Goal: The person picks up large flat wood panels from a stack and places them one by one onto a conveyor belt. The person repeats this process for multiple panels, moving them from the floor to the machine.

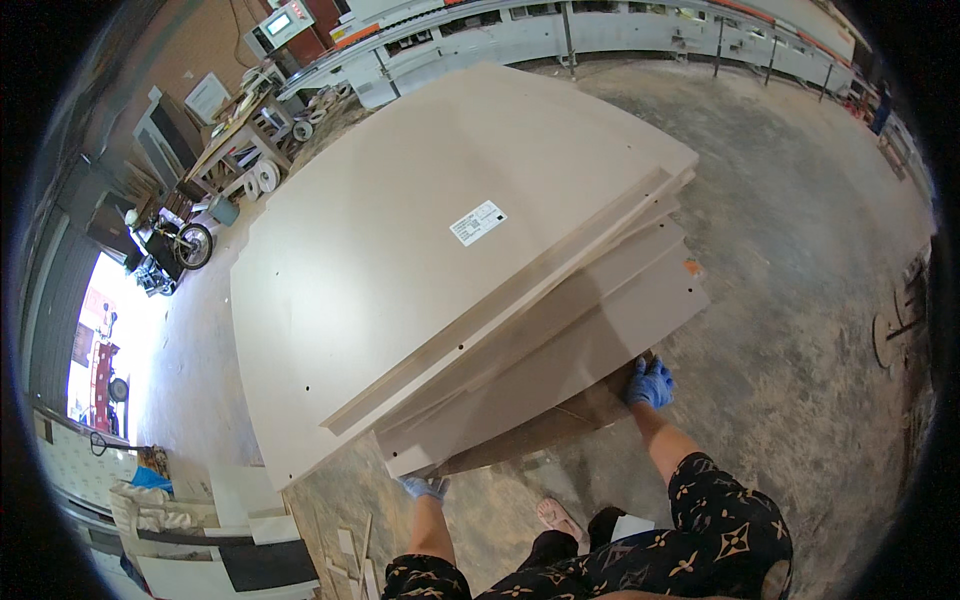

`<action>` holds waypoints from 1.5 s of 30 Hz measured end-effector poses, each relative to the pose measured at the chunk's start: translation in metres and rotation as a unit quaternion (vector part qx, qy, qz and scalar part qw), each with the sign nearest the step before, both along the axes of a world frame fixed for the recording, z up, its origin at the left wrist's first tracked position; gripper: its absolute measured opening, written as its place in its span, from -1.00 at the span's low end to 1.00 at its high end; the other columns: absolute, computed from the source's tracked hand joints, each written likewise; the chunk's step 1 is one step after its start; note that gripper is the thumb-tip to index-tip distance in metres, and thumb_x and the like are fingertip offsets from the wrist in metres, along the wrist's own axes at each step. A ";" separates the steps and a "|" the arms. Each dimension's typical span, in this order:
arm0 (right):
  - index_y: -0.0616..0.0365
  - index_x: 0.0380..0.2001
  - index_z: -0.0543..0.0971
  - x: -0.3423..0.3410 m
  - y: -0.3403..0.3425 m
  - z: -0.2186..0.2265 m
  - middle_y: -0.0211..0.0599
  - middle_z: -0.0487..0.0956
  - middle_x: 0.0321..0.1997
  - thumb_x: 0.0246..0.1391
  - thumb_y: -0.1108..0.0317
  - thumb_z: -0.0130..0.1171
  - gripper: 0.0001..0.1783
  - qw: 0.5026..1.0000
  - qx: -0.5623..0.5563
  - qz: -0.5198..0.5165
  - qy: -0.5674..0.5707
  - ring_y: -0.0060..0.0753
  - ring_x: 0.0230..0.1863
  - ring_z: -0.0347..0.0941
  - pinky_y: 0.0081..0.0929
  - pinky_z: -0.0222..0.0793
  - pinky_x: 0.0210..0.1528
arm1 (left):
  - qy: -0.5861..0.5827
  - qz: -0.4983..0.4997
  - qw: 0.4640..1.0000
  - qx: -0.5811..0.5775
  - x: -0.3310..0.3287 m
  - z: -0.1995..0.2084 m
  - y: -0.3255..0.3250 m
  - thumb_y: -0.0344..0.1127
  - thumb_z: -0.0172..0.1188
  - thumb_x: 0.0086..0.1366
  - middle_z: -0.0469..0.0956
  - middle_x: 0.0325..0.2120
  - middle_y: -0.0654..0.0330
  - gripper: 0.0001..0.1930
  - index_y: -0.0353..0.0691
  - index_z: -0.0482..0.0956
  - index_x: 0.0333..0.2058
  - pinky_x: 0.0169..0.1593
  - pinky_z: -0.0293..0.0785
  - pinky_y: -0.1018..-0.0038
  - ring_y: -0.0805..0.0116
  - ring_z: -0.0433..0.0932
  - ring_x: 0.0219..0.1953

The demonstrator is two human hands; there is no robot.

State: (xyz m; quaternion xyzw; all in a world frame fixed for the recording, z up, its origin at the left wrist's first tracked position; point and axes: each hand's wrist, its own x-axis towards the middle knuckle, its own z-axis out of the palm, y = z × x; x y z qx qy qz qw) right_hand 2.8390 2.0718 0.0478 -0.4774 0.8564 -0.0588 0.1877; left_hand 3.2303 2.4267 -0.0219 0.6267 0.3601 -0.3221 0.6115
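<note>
Head view: stack of beige boards (pixel 450 270) fills centre, on the floor. Left hand (pixel 425 487) at 6 o'clock and right hand (pixel 650 382) at 4 o'clock apparently clamp the lowest board (pixel 530 425); stiff, heavy, best held at near corners.

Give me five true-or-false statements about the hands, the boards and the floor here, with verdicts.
1. Both hands wear blue gloves. True: left hand, right hand.
2. The right hand grips the stack at its lower edge. True.
3. The top board carries no label. False: a white label sits on it.
4. The boards are dark green. False: they are pale beige.
5. The floor is bare concrete. True.
</note>
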 end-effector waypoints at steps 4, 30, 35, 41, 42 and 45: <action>-0.19 0.23 0.33 0.033 -0.081 -0.005 -0.28 0.35 0.26 0.16 -0.23 -0.09 -0.35 0.999 -0.031 0.025 0.011 -0.07 0.22 0.27 -0.03 0.14 0.21 | 0.003 -0.009 1.000 -0.021 0.029 -0.013 -0.063 0.61 -0.26 0.05 0.36 0.05 0.14 -0.10 0.05 0.33 0.14 -0.14 0.43 -0.07 -0.02 0.40 -0.10; 0.24 0.11 0.37 0.178 -0.534 -0.068 -0.16 0.56 -0.01 0.02 0.18 0.31 -0.36 0.913 0.018 0.192 -0.358 -0.13 0.00 0.48 -0.30 0.35 0.04 | -0.127 0.083 0.988 0.023 0.203 -0.026 -0.479 0.28 -0.17 0.27 0.43 -0.01 0.34 -0.53 0.26 0.30 0.05 -0.44 0.38 0.20 0.18 0.45 -0.15; 0.27 -0.02 0.49 0.206 -0.590 -0.080 -0.19 0.58 -0.07 -0.01 0.17 0.35 -0.45 0.889 0.104 0.190 -0.403 -0.25 -0.08 0.50 -0.31 0.40 -0.03 | -0.115 0.080 0.989 0.044 0.256 -0.027 -0.525 0.25 -0.17 0.30 0.43 -0.01 0.29 -0.54 0.23 0.29 0.07 -0.45 0.38 0.18 0.14 0.44 -0.12; 0.14 0.11 0.40 0.279 -0.633 -0.090 -0.23 0.51 0.03 -0.05 0.00 0.37 -0.28 0.868 0.194 0.087 -0.449 -0.18 -0.02 0.47 -0.16 0.40 -0.02 | -0.118 0.049 0.990 0.057 0.346 -0.032 -0.572 0.25 -0.19 0.31 0.45 -0.05 0.25 -0.53 0.23 0.29 0.09 -0.50 0.38 0.18 0.13 0.46 -0.17; 0.10 0.13 0.39 0.292 -0.641 -0.087 -0.25 0.51 0.03 -0.05 -0.04 0.36 -0.26 0.870 0.222 0.092 -0.431 -0.18 -0.03 0.47 -0.14 0.42 -0.05 | -0.117 0.042 0.989 0.074 0.361 -0.036 -0.583 0.25 -0.20 0.31 0.45 -0.06 0.25 -0.52 0.22 0.30 0.10 -0.53 0.39 0.20 0.13 0.48 -0.21; 0.01 0.17 0.34 0.336 -0.661 -0.070 -0.29 0.49 0.07 -0.05 -0.15 0.31 -0.21 0.883 0.295 0.060 -0.360 -0.14 -0.01 0.45 -0.07 0.45 -0.12 | -0.140 -0.002 0.986 0.085 0.411 -0.046 -0.608 0.23 -0.21 0.34 0.45 -0.05 0.24 -0.52 0.20 0.28 0.12 -0.55 0.40 0.22 0.13 0.49 -0.22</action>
